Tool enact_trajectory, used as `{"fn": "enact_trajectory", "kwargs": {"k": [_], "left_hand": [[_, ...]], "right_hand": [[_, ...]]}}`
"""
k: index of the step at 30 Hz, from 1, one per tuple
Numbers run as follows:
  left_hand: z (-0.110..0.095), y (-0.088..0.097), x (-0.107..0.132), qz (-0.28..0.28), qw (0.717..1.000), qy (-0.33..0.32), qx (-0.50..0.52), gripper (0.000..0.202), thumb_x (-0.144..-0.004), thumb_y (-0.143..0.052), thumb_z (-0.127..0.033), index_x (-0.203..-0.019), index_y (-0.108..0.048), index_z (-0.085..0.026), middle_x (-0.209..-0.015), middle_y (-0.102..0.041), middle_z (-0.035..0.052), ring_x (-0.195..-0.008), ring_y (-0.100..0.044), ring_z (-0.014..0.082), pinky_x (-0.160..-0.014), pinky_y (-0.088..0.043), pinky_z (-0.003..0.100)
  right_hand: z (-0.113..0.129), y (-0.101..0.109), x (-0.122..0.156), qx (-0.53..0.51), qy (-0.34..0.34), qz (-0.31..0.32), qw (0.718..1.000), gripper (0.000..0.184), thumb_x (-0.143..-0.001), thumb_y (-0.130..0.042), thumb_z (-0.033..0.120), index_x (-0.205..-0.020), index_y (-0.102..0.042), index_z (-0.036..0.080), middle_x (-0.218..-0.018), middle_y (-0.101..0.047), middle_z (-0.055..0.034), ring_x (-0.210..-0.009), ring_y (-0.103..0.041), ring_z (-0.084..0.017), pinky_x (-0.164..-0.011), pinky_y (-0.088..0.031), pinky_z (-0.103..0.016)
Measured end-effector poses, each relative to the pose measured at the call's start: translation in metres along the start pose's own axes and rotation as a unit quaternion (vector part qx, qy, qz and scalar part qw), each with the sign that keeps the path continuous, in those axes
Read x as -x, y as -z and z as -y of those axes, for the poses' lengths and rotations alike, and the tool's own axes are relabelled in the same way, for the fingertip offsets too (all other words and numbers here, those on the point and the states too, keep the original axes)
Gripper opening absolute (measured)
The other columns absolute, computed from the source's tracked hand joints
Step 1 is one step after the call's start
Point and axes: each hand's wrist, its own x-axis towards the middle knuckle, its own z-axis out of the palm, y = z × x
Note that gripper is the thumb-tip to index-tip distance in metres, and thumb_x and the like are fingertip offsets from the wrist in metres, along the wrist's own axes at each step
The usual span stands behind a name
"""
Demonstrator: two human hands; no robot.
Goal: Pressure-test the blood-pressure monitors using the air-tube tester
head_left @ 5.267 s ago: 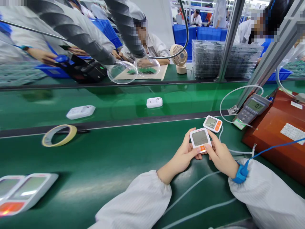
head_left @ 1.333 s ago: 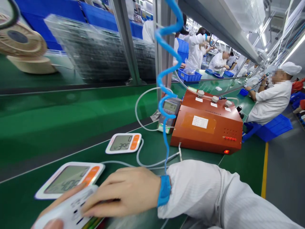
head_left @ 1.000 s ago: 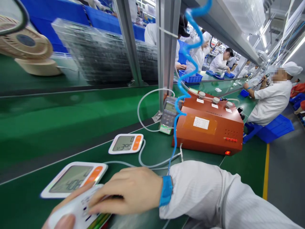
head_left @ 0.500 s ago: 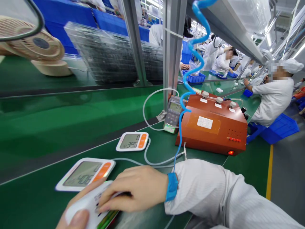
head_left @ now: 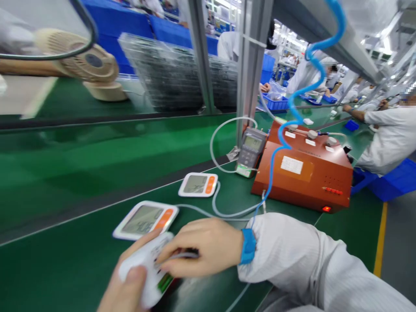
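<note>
My left hand [head_left: 130, 277] is closed around a white blood pressure monitor [head_left: 147, 264], thumb on its underside. Its battery bay is uncovered, and green batteries [head_left: 165, 282] show inside. My right hand [head_left: 208, 247] pinches a thin grey air tube [head_left: 184, 255] against the monitor's side; the fingers hide the tube's end, so I cannot tell whether it is plugged in. A blue wrist strap [head_left: 248, 246] with a coiled blue cord [head_left: 294, 106] circles my right wrist. Just beyond my hands lies a second monitor [head_left: 143, 220] with orange buttons, its screen lit. A third monitor [head_left: 198, 185] lies farther back.
An orange-brown test box [head_left: 302, 169] with knobs and a lit red switch stands at the right. A grey handheld meter [head_left: 250, 149] leans beside it, near a metal post [head_left: 255, 65]. Behind are a fan [head_left: 94, 65] and stacked clear trays [head_left: 182, 73]. Co-workers sit along the line.
The view has swung left, so the bench things appear farther right. Both hands remain on the held monitor, and more of the tube shows under my right fingers.
</note>
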Motion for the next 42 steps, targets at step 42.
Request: {"fn": "enact_trajectory", "kwargs": {"k": [42], "left_hand": [[-0.018,-0.007,0.023,0.065,0.993,-0.097,0.016,0.068,-0.094,-0.034,-0.067,-0.135,-0.054,-0.016,-0.135,-0.056,0.0146,-0.128,-0.049,0.0299,-0.112,-0.033,0.041]], "right_hand": [[0.02,0.0,0.015,-0.067,-0.001,-0.125,0.99,0.015,-0.089,-0.054,0.014,-0.076,-0.058,0.02,-0.068,-0.057,0.0008,-0.066,-0.053,-0.014,-0.065,-0.042,-0.026]]}}
